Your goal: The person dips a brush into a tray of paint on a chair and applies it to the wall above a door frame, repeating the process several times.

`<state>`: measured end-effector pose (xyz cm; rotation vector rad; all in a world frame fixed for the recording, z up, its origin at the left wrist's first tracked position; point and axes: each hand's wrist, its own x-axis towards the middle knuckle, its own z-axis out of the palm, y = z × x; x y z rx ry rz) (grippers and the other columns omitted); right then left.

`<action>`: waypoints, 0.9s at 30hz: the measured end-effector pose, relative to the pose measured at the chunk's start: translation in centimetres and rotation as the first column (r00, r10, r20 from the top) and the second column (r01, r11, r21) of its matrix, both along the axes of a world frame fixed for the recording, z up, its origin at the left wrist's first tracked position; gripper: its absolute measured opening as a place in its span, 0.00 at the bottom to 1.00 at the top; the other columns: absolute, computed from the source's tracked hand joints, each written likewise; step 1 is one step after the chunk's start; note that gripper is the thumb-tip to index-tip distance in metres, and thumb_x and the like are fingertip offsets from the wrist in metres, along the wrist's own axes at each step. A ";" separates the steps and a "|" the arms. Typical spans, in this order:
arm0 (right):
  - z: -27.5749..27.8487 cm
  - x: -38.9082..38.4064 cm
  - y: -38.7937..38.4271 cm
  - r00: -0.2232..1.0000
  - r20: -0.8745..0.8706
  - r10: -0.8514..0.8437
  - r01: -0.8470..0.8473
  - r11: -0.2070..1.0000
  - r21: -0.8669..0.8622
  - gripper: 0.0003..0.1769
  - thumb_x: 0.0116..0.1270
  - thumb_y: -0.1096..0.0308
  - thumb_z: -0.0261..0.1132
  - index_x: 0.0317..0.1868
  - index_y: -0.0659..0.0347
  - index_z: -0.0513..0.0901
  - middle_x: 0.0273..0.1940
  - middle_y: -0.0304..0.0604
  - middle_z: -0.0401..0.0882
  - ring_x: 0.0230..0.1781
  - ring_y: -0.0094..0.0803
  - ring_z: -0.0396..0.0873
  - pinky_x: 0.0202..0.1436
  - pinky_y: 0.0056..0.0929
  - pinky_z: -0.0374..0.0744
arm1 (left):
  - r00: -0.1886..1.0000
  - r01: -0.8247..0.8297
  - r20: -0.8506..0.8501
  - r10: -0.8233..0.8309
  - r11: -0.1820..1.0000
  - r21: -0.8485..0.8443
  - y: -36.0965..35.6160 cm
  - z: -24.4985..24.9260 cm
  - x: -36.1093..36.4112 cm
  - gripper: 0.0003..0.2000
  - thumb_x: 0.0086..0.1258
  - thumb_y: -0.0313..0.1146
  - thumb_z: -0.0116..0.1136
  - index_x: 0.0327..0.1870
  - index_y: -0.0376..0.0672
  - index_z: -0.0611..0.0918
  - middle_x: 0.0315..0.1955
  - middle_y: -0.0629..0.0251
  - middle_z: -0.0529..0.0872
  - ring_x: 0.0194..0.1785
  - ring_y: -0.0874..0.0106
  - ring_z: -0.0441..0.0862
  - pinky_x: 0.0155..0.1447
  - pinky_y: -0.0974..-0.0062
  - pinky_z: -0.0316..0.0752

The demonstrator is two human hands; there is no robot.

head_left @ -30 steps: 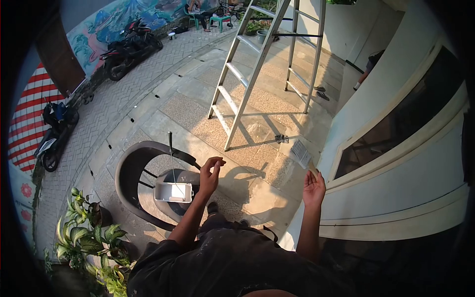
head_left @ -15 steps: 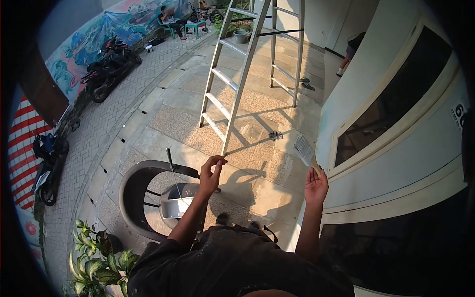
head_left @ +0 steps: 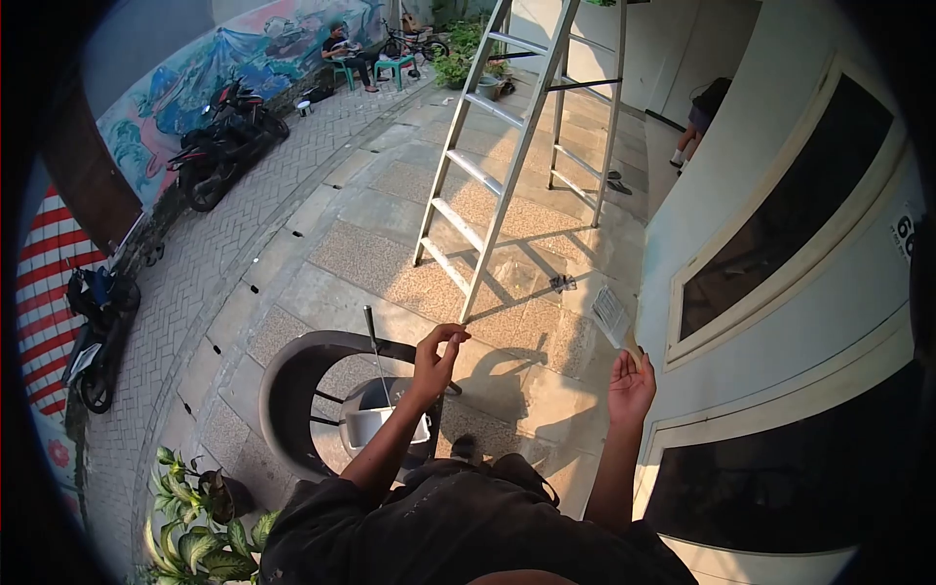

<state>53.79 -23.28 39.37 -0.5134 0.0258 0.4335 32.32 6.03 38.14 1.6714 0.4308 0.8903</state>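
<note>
My right hand is turned palm up, with its fingers and thumb round the pale handle of a wide flat brush near the white wall. The brush's whitish head points up and away. My left hand hangs over the edge of a dark grey chair, its fingers curled in to the thumb; whatever may be between the fingertips is too small to make out. On the chair seat lies a white tray, partly hidden by my left forearm. A dark-handled tool leans up out of it.
An aluminium stepladder stands ahead on the paving. On the right are a white wall and dark windows. Potted plants are at the lower left, with motorbikes beyond. One person sits far back; another is partly visible at the upper right.
The view has shifted, so the ladder and chair appear further right and slightly lower. Both hands keep nearly the same pose, and the brush remains in my right hand.
</note>
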 end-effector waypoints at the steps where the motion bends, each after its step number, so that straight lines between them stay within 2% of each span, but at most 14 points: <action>1: 0.2 -0.1 0.1 1.000 0.007 -0.005 0.005 1.000 0.002 0.16 0.76 0.64 0.61 0.56 0.67 0.79 0.47 0.52 0.86 0.48 0.36 0.86 0.55 0.33 0.87 | 1.000 -0.004 0.007 0.004 1.000 0.008 0.1 0.1 -0.2 0.11 0.80 0.32 0.53 0.50 0.32 0.81 0.40 0.56 0.90 0.48 0.70 0.86 0.55 0.73 0.77; 8: 0.6 -2.1 -2.9 1.000 -0.001 -0.026 0.026 1.000 -0.005 0.16 0.75 0.64 0.62 0.55 0.68 0.79 0.46 0.51 0.85 0.48 0.36 0.86 0.55 0.33 0.87 | 0.999 0.043 0.029 -0.042 0.999 -0.011 -3.8 1.0 -2.2 0.10 0.80 0.32 0.53 0.50 0.33 0.81 0.41 0.58 0.89 0.48 0.68 0.86 0.56 0.70 0.77; 11: 0.7 -3.1 -5.1 0.998 0.008 -0.062 0.062 0.998 -0.022 0.16 0.75 0.64 0.63 0.55 0.67 0.79 0.46 0.50 0.85 0.48 0.36 0.86 0.55 0.33 0.86 | 0.996 0.068 0.061 -0.072 0.996 0.059 -5.6 1.1 -2.9 0.09 0.79 0.31 0.53 0.50 0.34 0.81 0.43 0.59 0.87 0.48 0.68 0.85 0.55 0.71 0.77; 14: 1.0 -4.0 -8.0 0.996 0.004 -0.089 0.089 0.995 -0.035 0.16 0.74 0.64 0.63 0.54 0.67 0.80 0.47 0.50 0.85 0.49 0.36 0.85 0.55 0.32 0.86 | 0.994 0.059 0.088 -0.062 0.998 0.035 -8.3 0.2 -3.8 0.09 0.79 0.30 0.53 0.50 0.35 0.81 0.44 0.60 0.86 0.49 0.69 0.84 0.55 0.72 0.77; 15: 1.0 -4.6 -9.0 0.996 -0.005 -0.091 0.091 0.995 -0.043 0.16 0.74 0.64 0.63 0.54 0.67 0.80 0.47 0.50 0.85 0.49 0.36 0.85 0.55 0.32 0.86 | 0.997 0.067 0.041 -0.068 0.998 0.018 -9.4 0.2 -4.4 0.08 0.79 0.29 0.53 0.50 0.35 0.80 0.46 0.60 0.85 0.48 0.70 0.84 0.54 0.73 0.77; 20: 0.2 -8.2 -13.5 0.994 -0.022 -0.111 0.109 0.992 -0.065 0.15 0.74 0.65 0.63 0.53 0.67 0.80 0.47 0.50 0.85 0.49 0.36 0.85 0.55 0.32 0.85 | 0.992 0.103 0.067 -0.103 0.995 0.000 -15.0 -0.9 -8.0 0.07 0.78 0.26 0.51 0.49 0.35 0.79 0.48 0.59 0.81 0.47 0.69 0.83 0.54 0.71 0.79; 22: 0.5 -10.0 -14.1 0.994 -0.071 -0.089 0.084 0.994 -0.072 0.15 0.73 0.65 0.64 0.53 0.66 0.80 0.47 0.49 0.85 0.49 0.36 0.84 0.57 0.33 0.84 | 0.992 0.103 0.065 -0.106 0.993 0.055 -16.6 -1.7 -9.6 0.06 0.77 0.24 0.52 0.49 0.34 0.79 0.50 0.58 0.80 0.48 0.69 0.82 0.54 0.71 0.79; 24: 0.2 -11.3 -14.9 0.993 -0.067 -0.096 0.091 0.993 -0.077 0.15 0.72 0.65 0.64 0.53 0.65 0.80 0.46 0.48 0.85 0.49 0.36 0.84 0.58 0.33 0.83 | 0.987 0.136 0.079 -0.136 0.991 0.013 -18.1 -2.3 -10.7 0.06 0.76 0.23 0.52 0.49 0.35 0.79 0.51 0.57 0.78 0.50 0.69 0.81 0.54 0.72 0.79; 27: 0.1 -13.2 -15.7 0.993 -0.088 -0.079 0.073 0.995 -0.071 0.15 0.72 0.64 0.65 0.53 0.64 0.80 0.45 0.48 0.85 0.49 0.36 0.84 0.57 0.33 0.83 | 0.992 0.107 0.056 -0.109 0.993 0.038 -19.5 -2.0 -12.4 0.07 0.75 0.22 0.52 0.50 0.35 0.79 0.50 0.58 0.79 0.49 0.69 0.81 0.54 0.73 0.78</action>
